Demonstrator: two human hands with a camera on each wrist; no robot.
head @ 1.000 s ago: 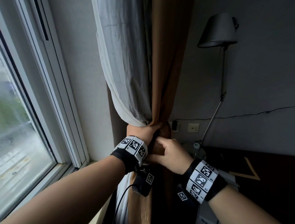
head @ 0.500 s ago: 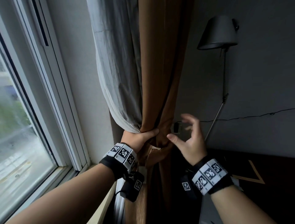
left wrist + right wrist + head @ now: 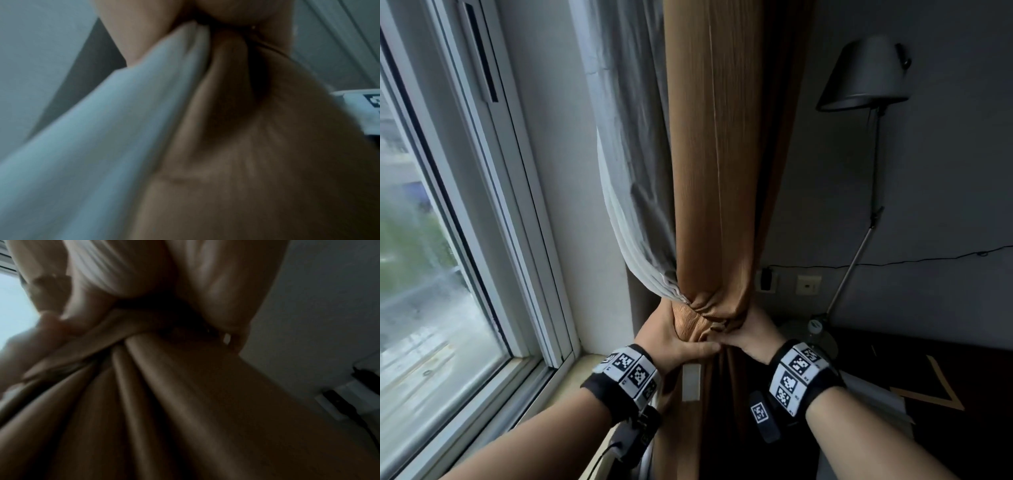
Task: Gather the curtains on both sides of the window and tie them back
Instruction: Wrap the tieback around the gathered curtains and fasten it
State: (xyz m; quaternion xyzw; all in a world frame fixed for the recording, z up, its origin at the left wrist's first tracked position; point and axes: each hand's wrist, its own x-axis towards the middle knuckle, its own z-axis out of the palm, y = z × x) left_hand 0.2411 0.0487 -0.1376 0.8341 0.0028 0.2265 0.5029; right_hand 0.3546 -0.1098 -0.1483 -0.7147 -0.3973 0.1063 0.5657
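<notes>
The window fills the space to the left of the curtains. The brown curtain hangs as one gathered column with its long axis vertical, and the pale sheer curtain is drawn in against its window side; both narrow to a single waist beside the lower corner of the window frame. A floor lamp stands on the far side of the curtain from the window, well apart from it. At the waist a brown tie-back band crosses the folds horizontally, at right angles to the hanging cloth. The left hand grips the bundle from the window side, thumb laid across its front. The right hand clasps it from the lamp side, fingers curled behind and out of sight. Both hands sit directly on the waist, equally near. Judgement: the next move turns on fastening the band around this waist; whether it is already fastened cannot be told.
</notes>
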